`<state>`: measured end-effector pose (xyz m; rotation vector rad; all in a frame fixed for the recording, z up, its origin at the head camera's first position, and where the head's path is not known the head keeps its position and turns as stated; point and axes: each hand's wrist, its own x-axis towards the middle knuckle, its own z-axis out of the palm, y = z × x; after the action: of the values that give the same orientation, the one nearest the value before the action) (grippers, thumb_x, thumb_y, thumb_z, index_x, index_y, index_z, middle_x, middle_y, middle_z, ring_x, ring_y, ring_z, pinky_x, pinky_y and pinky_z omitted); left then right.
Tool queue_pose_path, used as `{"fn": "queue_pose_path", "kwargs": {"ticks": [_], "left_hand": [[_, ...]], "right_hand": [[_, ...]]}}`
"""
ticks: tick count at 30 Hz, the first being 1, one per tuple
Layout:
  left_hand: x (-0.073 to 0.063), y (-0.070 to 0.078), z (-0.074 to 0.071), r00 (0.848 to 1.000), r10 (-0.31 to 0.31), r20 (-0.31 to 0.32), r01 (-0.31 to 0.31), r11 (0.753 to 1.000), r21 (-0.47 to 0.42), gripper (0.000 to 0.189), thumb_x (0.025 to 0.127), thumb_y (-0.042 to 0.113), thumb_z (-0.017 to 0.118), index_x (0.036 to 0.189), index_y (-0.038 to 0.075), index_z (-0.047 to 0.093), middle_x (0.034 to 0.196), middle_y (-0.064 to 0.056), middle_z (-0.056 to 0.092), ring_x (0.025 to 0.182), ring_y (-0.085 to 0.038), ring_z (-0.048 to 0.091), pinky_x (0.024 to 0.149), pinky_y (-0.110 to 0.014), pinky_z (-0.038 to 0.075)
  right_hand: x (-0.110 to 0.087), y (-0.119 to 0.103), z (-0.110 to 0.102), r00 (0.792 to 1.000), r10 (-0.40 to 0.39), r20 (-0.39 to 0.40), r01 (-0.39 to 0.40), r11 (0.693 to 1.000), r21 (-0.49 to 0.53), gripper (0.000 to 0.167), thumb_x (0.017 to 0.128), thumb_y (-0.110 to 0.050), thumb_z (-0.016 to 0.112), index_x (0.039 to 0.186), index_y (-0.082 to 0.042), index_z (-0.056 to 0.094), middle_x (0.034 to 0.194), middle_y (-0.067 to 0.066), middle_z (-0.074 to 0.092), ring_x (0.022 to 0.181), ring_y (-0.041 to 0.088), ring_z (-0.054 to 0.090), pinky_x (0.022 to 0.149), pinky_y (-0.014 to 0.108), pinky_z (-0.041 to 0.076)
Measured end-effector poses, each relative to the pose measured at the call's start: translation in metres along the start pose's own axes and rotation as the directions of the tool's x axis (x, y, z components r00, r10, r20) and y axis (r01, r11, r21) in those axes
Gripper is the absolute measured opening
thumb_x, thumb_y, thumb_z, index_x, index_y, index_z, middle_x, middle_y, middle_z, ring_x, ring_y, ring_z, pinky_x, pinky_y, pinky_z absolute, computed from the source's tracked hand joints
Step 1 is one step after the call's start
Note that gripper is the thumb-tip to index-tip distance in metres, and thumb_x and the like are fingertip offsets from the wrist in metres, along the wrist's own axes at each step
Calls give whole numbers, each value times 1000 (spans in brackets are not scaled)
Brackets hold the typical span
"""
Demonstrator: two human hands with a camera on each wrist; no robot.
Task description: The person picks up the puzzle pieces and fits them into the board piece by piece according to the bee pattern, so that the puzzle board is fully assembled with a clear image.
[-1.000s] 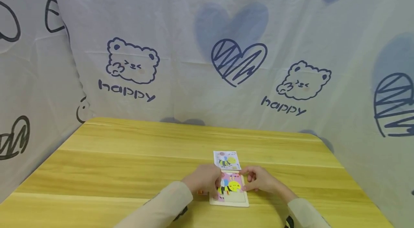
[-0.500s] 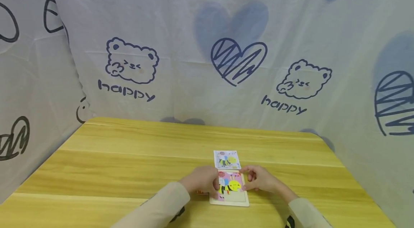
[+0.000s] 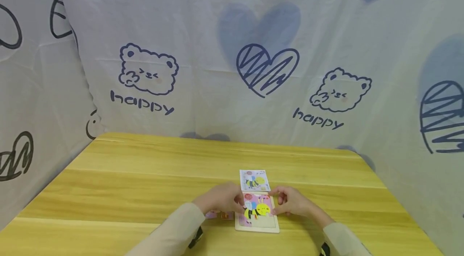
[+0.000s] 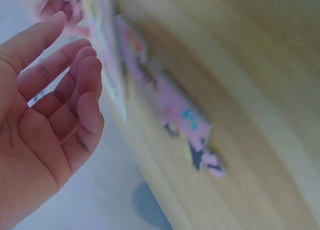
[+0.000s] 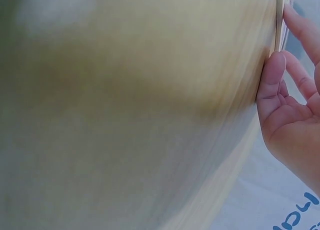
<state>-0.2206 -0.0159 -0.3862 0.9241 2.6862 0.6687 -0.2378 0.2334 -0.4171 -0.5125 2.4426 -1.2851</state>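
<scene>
A wooden jigsaw board (image 3: 266, 223) lies on the table, a bee picture partly assembled in its tray. Bare wood shows at its lower right. My left hand (image 3: 222, 198) is over the board's left edge; in the left wrist view its fingers are loosely bent with nothing between them. Loose pink jigsaw pieces (image 4: 180, 107) lie on the table beside the board, under that hand. With thumb and index finger, my right hand (image 3: 293, 201) holds the board at its upper right edge. A bee picture card (image 3: 255, 180) lies just beyond the board.
The wooden table (image 3: 145, 175) reaches back to a pale hanging cloth (image 3: 206, 86) printed with hearts, bears and writing. The cloth also hangs along the left and right sides.
My left hand has drawn back leftward from the board, uncovering more of the picture's left side and the loose pieces beside it. My right hand has stayed at the board's edge.
</scene>
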Motion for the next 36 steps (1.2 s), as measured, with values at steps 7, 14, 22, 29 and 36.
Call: {"fn": "queue_pose_path", "kwargs": {"ticks": [7,14,22,29,36], "left_hand": [[-7,-15,-10,998,-4,-64,1,999,-40,10,80,21,67,79,11,68,69,9,53,61,-6,48,55,-22,41],[-17,-28,-15,996,12,-91,-19,997,-77,10,80,19,66,80,9,67,71,7,56,62,-7,48,56,-23,42],[-26,-39,-22,992,26,-124,-33,998,-58,11,80,18,66,78,8,66,74,4,57,66,-9,49,60,-26,42],[-33,-52,-24,989,51,-138,-60,996,-62,9,79,13,67,78,4,67,71,2,59,63,-9,48,58,-25,42],[-42,-60,-22,991,42,-126,-57,992,-116,12,75,11,70,81,2,66,70,2,57,62,-10,49,57,-25,43]], "right_hand": [[-1,1,1,1000,-1,5,1,1000,5,50,71,-5,74,113,8,52,74,6,44,55,12,38,44,18,35],[-1,2,1,1000,-19,13,19,1000,-1,50,71,-5,74,113,9,52,75,7,45,54,12,38,44,18,35],[0,2,0,1000,-17,20,17,1000,1,51,71,-7,74,114,8,51,75,7,44,53,12,37,44,18,35],[-2,2,0,1000,-10,24,9,1000,20,51,72,-8,74,114,8,50,75,7,44,56,13,36,44,19,34],[-3,1,-1,1000,-16,24,15,1000,12,52,72,-9,74,115,8,50,75,7,44,56,13,36,44,19,34]]}}
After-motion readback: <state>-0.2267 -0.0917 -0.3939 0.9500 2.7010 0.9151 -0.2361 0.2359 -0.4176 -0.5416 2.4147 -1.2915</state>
